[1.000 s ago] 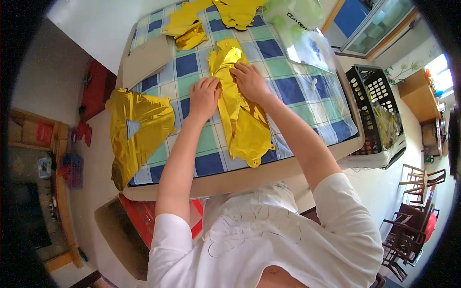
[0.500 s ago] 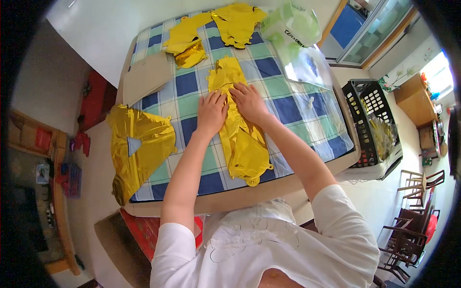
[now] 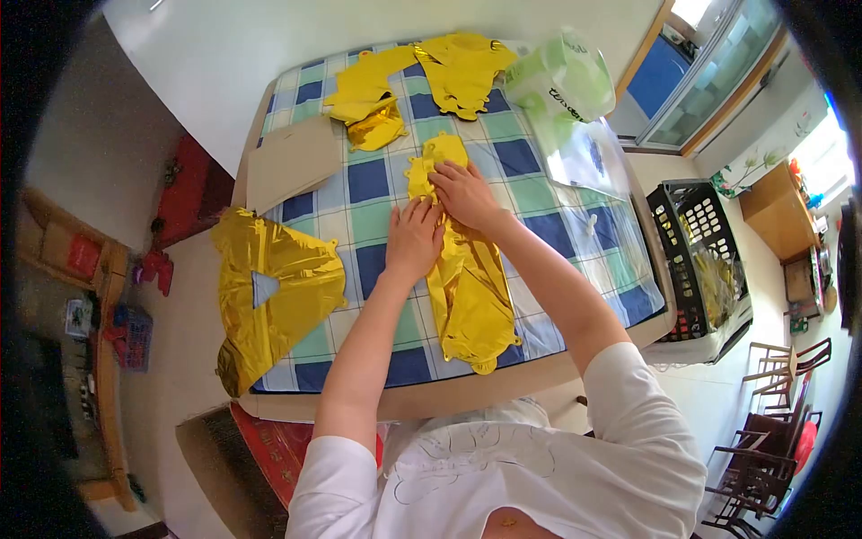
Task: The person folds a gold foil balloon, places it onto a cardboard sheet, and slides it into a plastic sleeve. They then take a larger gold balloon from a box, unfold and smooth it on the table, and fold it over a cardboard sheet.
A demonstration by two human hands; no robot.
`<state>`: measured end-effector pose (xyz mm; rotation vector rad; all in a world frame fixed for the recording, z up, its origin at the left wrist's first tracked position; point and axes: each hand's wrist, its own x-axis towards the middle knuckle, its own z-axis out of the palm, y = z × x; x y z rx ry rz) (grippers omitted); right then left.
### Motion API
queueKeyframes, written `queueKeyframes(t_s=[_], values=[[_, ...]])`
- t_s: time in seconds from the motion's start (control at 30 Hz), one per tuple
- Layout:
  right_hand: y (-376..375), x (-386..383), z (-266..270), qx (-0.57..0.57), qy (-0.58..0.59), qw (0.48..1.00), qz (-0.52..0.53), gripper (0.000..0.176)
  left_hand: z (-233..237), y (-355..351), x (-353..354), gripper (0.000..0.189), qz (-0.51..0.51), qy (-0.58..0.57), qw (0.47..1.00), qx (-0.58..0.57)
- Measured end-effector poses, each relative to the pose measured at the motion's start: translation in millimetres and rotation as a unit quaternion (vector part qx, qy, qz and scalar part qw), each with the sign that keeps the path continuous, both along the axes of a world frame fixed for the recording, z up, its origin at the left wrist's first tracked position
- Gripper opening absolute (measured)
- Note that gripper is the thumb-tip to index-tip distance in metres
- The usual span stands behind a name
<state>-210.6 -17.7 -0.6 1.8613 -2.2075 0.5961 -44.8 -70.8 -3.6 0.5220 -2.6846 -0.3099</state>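
Note:
A flat, deflated gold foil balloon [image 3: 476, 305] with small tabs lies lengthwise before me on the checked cloth. My left hand [image 3: 415, 241] rests palm down on its left edge, fingers stretched out and pointing away from me. Farther up the same balloon, my right hand [image 3: 465, 196] presses flat with its fingers extended. The foil under both hands is creased, and part of it is hidden by them. To the left lies another gold foil balloon [image 3: 301, 301], shaped like an A with a triangular hole, overhanging the table edge.
More gold foil balloons [image 3: 462, 67] lie at the far side, near a folded gold foil piece [image 3: 377, 126]. Brown cardboard [image 3: 292, 162] sits at the left. A green-white plastic bag [image 3: 561, 81] and a small white object [image 3: 590, 225] are at the right. A black crate [image 3: 691, 242] stands beside the table.
The view has shifted, so the table appears lower and farther right. My right hand has slid toward the balloon's far end; my left hand stays about the same place on the foil.

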Motion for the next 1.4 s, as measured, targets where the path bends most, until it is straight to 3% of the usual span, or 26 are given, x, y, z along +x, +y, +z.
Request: queueKeyframes(t_s=[0.23, 0.33, 0.43, 0.5, 0.57, 0.67, 0.87, 1.07, 1.17, 1.23, 1.3, 1.4], values=[[-2.0, -5.1, -16.8, -0.025, -0.026, 0.999, -0.005, 0.037, 0.0, 0.6, -0.7, 0.035, 0.005, 0.008, 1.000, 0.001], [-0.2, -3.0, -12.6, -0.011, -0.029, 0.999, -0.014, 0.038, 4.1, -8.3, 0.1, 0.037, -0.011, 0.007, 0.999, 0.053], [-2.2, -3.6, -13.8, -0.004, -0.026, 1.000, -0.015, 0.038, -7.8, -66.6, 1.4, 0.038, 0.014, 0.120, 0.993, 0.000], [-1.4, -4.1, -14.8, 0.001, -0.025, 1.000, -0.016, 0.039, 22.8, -95.4, 11.6, 0.037, 0.137, 0.106, 0.983, -0.068], [-1.1, -3.4, -12.6, 0.006, -0.027, 0.999, -0.018, 0.039, 26.6, -129.9, 25.8, 0.033, 0.230, 0.107, 0.945, -0.208], [1.1, -1.5, -8.7, 0.004, -0.037, 0.999, -0.016, 0.038, 29.9, -168.9, 47.6, 0.024, 0.193, -0.063, 0.974, -0.102], [1.4, -0.5, -9.3, -0.006, -0.031, 0.999, -0.019, 0.034, 38.5, -148.5, 52.8, 0.012, 0.160, 0.000, 0.977, -0.140], [1.7, 0.8, -6.2, -0.002, -0.038, 0.999, -0.022, 0.035, 38.9, -140.0, 48.8, 0.016, 0.111, 0.042, 0.988, -0.102], [1.3, -1.8, -8.7, 0.004, -0.020, 1.000, -0.015, 0.036, 75.6, -92.3, 50.9, 0.024, 0.053, 0.171, 0.970, -0.167], [0.9, -3.6, -12.4, -0.004, -0.041, 0.999, -0.011, 0.037, 82.0, -46.9, 58.5, 0.031, -0.027, 0.191, 0.971, -0.142], [-1.3, -7.5, -15.3, -0.006, -0.040, 0.999, -0.001, 0.038, 73.3, -3.0, 66.9, 0.031, -0.102, 0.176, 0.962, -0.180], [-0.8, -10.0, -19.4, -0.007, -0.032, 0.999, 0.005, 0.037, 40.4, 44.3, 86.4, 0.033, -0.191, 0.146, 0.961, -0.139]])
